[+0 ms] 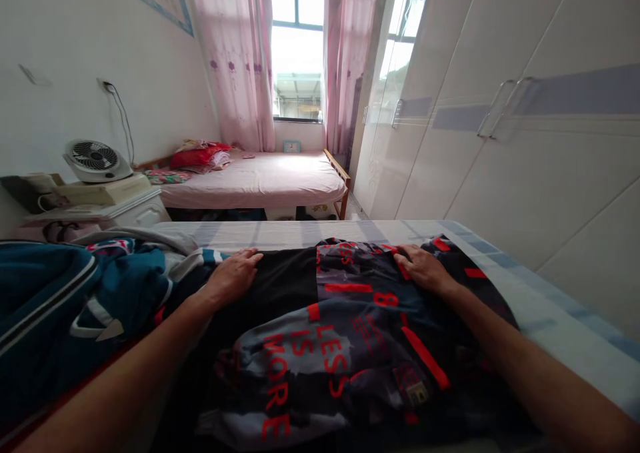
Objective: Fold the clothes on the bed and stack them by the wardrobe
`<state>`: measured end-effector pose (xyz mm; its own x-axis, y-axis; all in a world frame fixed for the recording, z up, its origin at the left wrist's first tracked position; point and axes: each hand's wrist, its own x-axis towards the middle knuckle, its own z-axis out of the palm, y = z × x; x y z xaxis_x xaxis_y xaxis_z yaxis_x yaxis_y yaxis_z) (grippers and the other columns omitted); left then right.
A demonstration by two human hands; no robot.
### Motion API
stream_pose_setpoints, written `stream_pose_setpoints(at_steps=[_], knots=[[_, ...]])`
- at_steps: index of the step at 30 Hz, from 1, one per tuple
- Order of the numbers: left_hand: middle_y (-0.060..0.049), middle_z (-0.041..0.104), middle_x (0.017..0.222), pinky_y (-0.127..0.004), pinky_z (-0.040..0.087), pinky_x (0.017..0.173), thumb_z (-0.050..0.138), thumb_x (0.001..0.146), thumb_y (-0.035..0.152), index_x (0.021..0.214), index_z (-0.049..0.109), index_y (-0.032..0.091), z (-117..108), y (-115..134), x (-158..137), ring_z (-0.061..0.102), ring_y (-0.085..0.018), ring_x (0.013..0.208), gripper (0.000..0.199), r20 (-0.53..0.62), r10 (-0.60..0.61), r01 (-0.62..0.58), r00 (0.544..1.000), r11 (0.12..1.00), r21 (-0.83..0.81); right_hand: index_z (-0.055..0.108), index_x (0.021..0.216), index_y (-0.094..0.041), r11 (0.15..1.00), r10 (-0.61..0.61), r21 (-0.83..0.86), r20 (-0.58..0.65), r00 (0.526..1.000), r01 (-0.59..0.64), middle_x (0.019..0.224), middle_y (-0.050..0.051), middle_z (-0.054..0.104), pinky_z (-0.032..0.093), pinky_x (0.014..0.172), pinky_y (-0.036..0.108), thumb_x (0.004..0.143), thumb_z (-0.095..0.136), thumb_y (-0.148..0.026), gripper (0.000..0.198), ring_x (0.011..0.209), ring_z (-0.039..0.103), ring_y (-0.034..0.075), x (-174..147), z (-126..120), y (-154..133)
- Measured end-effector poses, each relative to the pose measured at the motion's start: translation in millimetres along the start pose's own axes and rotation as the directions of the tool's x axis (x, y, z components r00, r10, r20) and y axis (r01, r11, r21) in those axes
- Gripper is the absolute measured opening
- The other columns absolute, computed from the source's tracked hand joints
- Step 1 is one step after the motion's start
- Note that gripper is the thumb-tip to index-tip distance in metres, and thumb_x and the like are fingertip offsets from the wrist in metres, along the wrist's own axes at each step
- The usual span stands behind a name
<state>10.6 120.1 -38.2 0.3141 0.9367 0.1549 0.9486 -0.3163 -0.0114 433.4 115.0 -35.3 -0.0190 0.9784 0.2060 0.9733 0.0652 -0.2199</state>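
A dark shirt [295,346] with grey patches and red lettering, including "LESS IS MORE", lies spread on the bed in front of me. My left hand [237,273] rests on its plain black part near the far left edge, with the fingers stretched out. On the printed part near the far right edge lies my right hand [423,266], fingers extended and slightly apart over the cloth. The undersides of both hands are hidden. Some folds show in the printed fabric between my arms.
Teal and white clothes [130,273] are heaped left of the shirt on the striped bed sheet [565,319]. A fan [95,159] stands on a cabinet at the left. Beyond is a second bed [280,179] with folded bedding. A white wardrobe [460,159] lines the right side.
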Motion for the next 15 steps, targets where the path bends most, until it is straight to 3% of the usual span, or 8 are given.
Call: stream_pose_setpoints(at_steps=[3,6,9,12,15], knots=[[-0.019,0.059,0.122,-0.039,0.042,0.097,0.048,0.077,0.012,0.111,0.062,0.01,11.9,-13.9,32.3,0.052,-0.029,0.118,0.037,0.06,-0.046,0.044,0.997,0.998,0.037,0.056,0.123,-0.011,0.987,0.136,-0.086,0.03,0.99,-0.133,0.129,0.018,0.055,0.042,0.093,0.043,0.09,0.037,-0.039,0.047,0.12,0.051,0.029,37.9,23.1,9.6],[-0.015,0.066,0.107,-0.039,0.048,0.083,0.047,0.079,0.014,0.1,0.065,0.017,16.4,-21.6,44.2,0.062,-0.029,0.101,0.029,0.099,-0.12,0.114,0.988,0.992,0.061,0.063,0.111,-0.01,0.975,0.2,-0.102,0.028,0.979,-0.197,0.117,0.024,0.06,0.045,0.083,0.046,0.087,0.04,-0.047,0.05,0.109,0.057,0.034,56.0,40.4,16.3],[-0.016,0.065,0.103,-0.042,0.048,0.077,0.035,0.084,0.015,0.097,0.064,0.016,18.2,-22.7,47.1,0.065,-0.03,0.092,0.031,0.078,-0.224,0.219,0.971,0.973,0.072,0.067,0.1,-0.013,0.973,0.216,-0.096,0.041,0.975,-0.212,0.105,0.02,0.066,0.045,0.077,0.037,0.086,0.043,-0.043,0.04,0.099,0.061,0.03,63.5,47.6,23.0],[-0.023,0.062,0.104,-0.045,0.047,0.074,0.029,0.084,0.013,0.106,0.058,0.01,23.5,-20.9,49.4,0.063,-0.035,0.093,0.037,0.027,-0.347,0.345,0.938,0.937,0.064,0.068,0.094,-0.016,0.971,0.234,-0.067,0.056,0.971,-0.23,0.096,0.013,0.07,0.044,0.072,0.03,0.087,0.04,-0.036,0.035,0.09,0.063,0.024,68.6,48.2,29.7],[-0.022,0.062,0.106,-0.043,0.045,0.079,0.031,0.082,0.014,0.11,0.057,0.009,28.7,-21.1,53.0,0.06,-0.034,0.101,0.039,0.029,-0.358,0.357,0.933,0.934,0.022,0.067,0.099,-0.017,0.967,0.253,-0.03,0.072,0.965,-0.251,0.097,0.01,0.07,0.043,0.068,0.027,0.085,0.042,-0.035,0.034,0.087,0.063,0.021,74.4,46.1,33.5]])
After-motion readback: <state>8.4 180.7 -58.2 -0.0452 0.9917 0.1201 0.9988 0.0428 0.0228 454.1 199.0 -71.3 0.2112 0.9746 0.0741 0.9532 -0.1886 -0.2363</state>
